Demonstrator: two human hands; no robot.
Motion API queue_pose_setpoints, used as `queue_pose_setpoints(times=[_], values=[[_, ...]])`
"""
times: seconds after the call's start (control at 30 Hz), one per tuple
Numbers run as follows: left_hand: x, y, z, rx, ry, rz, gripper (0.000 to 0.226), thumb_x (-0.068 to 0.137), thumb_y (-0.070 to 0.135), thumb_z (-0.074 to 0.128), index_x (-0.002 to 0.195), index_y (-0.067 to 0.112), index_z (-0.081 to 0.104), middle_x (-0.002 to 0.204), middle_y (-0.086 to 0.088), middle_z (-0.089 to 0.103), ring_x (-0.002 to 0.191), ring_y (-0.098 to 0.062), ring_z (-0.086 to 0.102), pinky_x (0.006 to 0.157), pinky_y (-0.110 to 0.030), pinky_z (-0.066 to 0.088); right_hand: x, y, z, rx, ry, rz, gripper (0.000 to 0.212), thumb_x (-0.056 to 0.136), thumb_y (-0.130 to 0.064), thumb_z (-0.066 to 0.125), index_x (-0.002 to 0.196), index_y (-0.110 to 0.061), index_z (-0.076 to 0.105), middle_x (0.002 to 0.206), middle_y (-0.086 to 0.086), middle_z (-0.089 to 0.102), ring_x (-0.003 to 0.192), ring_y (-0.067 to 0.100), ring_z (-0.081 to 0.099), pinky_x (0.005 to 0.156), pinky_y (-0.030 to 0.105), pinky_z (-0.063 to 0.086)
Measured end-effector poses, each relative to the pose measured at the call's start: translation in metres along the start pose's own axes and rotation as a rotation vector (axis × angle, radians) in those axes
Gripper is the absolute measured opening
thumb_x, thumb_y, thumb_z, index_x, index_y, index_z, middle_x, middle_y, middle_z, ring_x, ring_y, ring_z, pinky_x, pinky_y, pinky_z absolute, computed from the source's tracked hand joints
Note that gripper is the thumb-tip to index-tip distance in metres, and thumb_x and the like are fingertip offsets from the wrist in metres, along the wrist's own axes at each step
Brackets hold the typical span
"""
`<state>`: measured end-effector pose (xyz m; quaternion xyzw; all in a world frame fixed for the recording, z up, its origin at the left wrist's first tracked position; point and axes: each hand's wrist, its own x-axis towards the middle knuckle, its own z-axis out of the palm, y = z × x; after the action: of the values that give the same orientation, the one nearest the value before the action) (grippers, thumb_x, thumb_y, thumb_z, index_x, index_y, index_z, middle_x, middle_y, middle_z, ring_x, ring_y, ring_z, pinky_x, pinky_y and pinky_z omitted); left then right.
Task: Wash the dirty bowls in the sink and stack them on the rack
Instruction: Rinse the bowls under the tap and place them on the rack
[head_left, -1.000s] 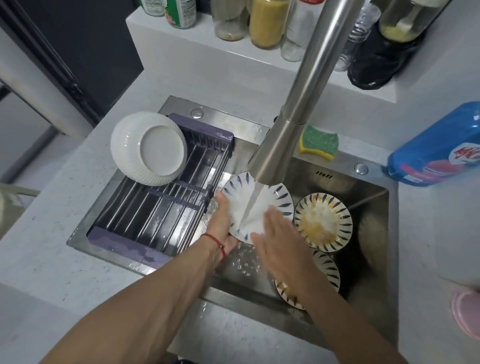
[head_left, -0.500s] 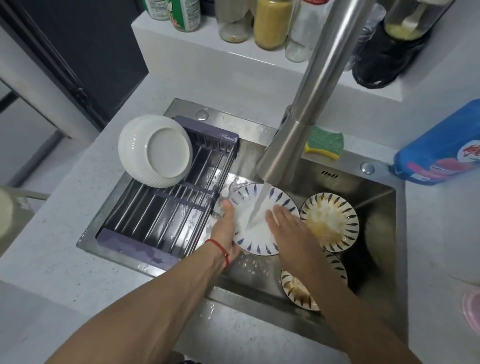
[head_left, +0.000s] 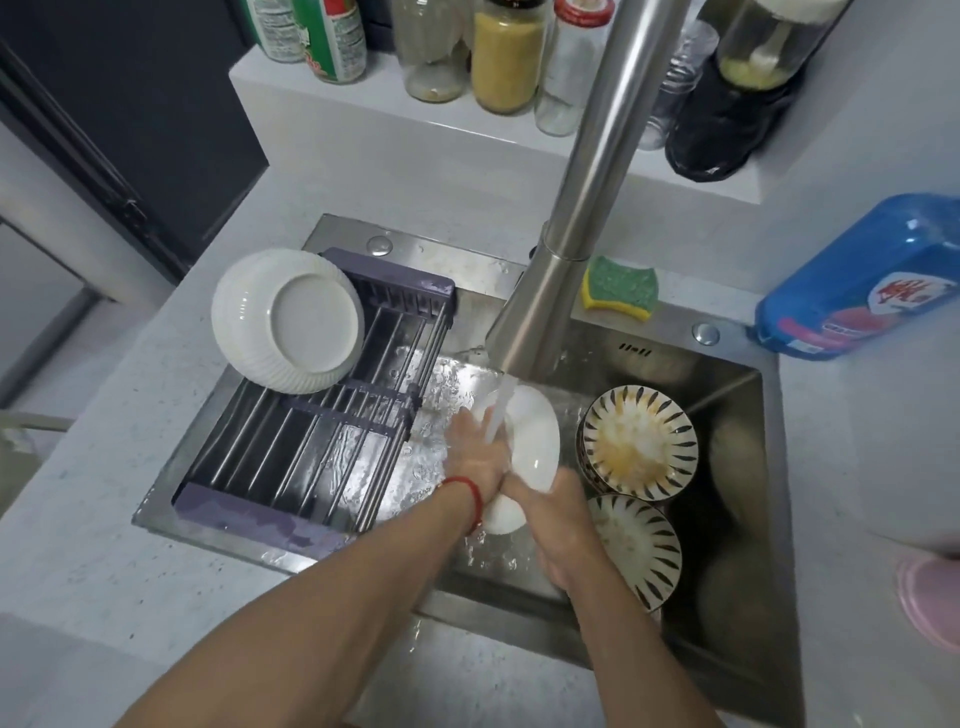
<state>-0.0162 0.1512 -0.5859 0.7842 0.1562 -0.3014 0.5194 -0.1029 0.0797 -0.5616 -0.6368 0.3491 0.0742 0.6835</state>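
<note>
Since the earlier frame, bowl (head_left: 535, 441) is turning its white underside up beneath the faucet (head_left: 566, 260) stream. Left hand (head_left: 475, 457) and right hand (head_left: 558, 514) are gripping its edges. Two soiled striped bowls (head_left: 641, 441) are sitting right of the faucet; a white bowl (head_left: 288, 319) is resting on the rack (head_left: 311, 441) to its left.

Sink (head_left: 737, 395): steel basin, wet. Held bowl (head_left: 532, 441): white underside showing, tipped on edge under the running water at the sink's middle, gripped between both hands. Dirty bowl (head_left: 636, 441): striped rim, yellow residue inside, upright on a stack at the sink's right. Second striped bowl (head_left: 636, 545): tilted, just in front of it. Rack (head_left: 311, 431): purple-ended bars over the sink's left half. Ribbed white bowl (head_left: 288, 319): upturned on the rack's far left corner.
</note>
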Motion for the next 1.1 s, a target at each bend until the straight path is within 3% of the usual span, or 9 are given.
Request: queue_pose_setpoints(times=[0.1, 0.23, 0.43, 0.5, 0.63, 0.7, 0.83, 0.97, 1.1], values=[[0.011, -0.014, -0.023, 0.042, -0.016, 0.007, 0.062, 0.100, 0.061, 0.048, 0.146, 0.018, 0.049, 0.134, -0.012, 0.062, 0.116, -0.033, 0.066, 0.095, -0.052, 0.058, 0.001, 0.001, -0.005, 0.378, -0.041, 0.074, 0.048, 0.083, -0.010, 0.080, 0.128, -0.010, 0.064, 0.114, 0.012, 0.076, 0.108, 0.032, 0.073, 0.083, 0.044, 0.062], [0.012, -0.025, -0.055, -0.392, -0.112, -0.270, 0.090, 0.060, 0.064, 0.091, 0.131, 0.017, 0.063, 0.118, -0.017, 0.074, 0.096, -0.038, 0.076, 0.075, -0.058, 0.063, 0.017, 0.005, -0.016, 0.574, -0.111, 0.160, 0.049, 0.090, -0.025, 0.072, 0.135, -0.011, 0.060, 0.128, 0.015, 0.071, 0.119, 0.035, 0.067, 0.085, 0.047, 0.061], [-0.017, -0.021, -0.049, -0.566, -0.122, -0.239, 0.066, 0.070, -0.001, 0.088, 0.127, 0.015, 0.059, 0.118, -0.018, 0.070, 0.107, -0.039, 0.069, 0.086, -0.057, 0.062, 0.066, 0.008, 0.011, -0.270, 0.261, 0.237, 0.068, 0.103, -0.061, 0.033, 0.130, -0.004, 0.059, 0.123, 0.019, 0.065, 0.108, 0.032, 0.063, 0.087, 0.044, 0.055], [-0.025, -0.023, -0.041, -0.435, -0.107, -0.165, 0.058, 0.068, -0.001, 0.088, 0.117, 0.015, 0.064, 0.112, -0.015, 0.073, 0.107, -0.038, 0.068, 0.088, -0.058, 0.061, 0.077, -0.007, 0.029, -0.416, 0.230, 0.237, 0.078, 0.098, -0.070, 0.016, 0.136, -0.011, 0.050, 0.130, 0.017, 0.059, 0.114, 0.035, 0.059, 0.093, 0.042, 0.045], [-0.023, -0.018, -0.039, -0.248, -0.142, -0.035, 0.020, 0.086, 0.001, 0.078, 0.105, 0.003, 0.073, 0.100, -0.017, 0.077, 0.099, -0.033, 0.075, 0.086, -0.053, 0.063, 0.079, 0.001, 0.062, -0.533, -0.047, 0.089, 0.109, 0.063, -0.105, 0.016, 0.154, -0.045, 0.022, 0.165, 0.009, 0.027, 0.146, 0.040, 0.035, 0.111, 0.072, 0.033], [-0.023, -0.013, -0.038, -0.158, -0.162, 0.030, 0.011, 0.095, 0.009, 0.072, 0.103, 0.003, 0.074, 0.094, -0.015, 0.078, 0.093, -0.028, 0.077, 0.080, -0.044, 0.065, 0.074, -0.010, 0.063, -0.523, -0.119, 0.055, 0.095, 0.073, -0.096, 0.034, 0.155, -0.051, 0.015, 0.171, 0.002, 0.011, 0.154, 0.039, 0.019, 0.115, 0.074, 0.025], [-0.029, -0.009, -0.031, -0.061, -0.165, 0.047, 0.017, 0.086, -0.007, 0.073, 0.097, 0.007, 0.074, 0.095, -0.012, 0.079, 0.095, -0.031, 0.076, 0.081, -0.046, 0.064, 0.090, -0.032, 0.050, -0.581, 0.092, 0.095, 0.068, 0.095, -0.068, 0.034, 0.147, -0.027, 0.044, 0.152, 0.014, 0.044, 0.135, 0.037, 0.047, 0.110, 0.061, 0.041], [-0.029, 0.000, -0.034, 0.013, -0.125, 0.155, 0.036, 0.100, -0.004, 0.057, 0.135, 0.000, 0.059, 0.130, -0.010, 0.065, 0.124, -0.030, 0.064, 0.104, -0.046, 0.055, 0.063, -0.031, 0.064, -0.668, -0.076, 0.013, 0.070, 0.089, -0.074, 0.039, 0.152, -0.043, 0.037, 0.166, -0.005, 0.021, 0.151, 0.032, 0.025, 0.121, 0.066, 0.023], [-0.039, -0.004, -0.038, -0.076, -0.122, 0.102, 0.029, 0.078, -0.009, 0.075, 0.103, 0.005, 0.073, 0.099, -0.013, 0.077, 0.099, -0.033, 0.073, 0.083, -0.048, 0.063, 0.086, -0.050, 0.042, -0.527, 0.015, 0.056, 0.038, 0.102, -0.049, 0.038, 0.120, -0.025, 0.062, 0.137, 0.014, 0.060, 0.123, 0.035, 0.057, 0.107, 0.056, 0.046]])
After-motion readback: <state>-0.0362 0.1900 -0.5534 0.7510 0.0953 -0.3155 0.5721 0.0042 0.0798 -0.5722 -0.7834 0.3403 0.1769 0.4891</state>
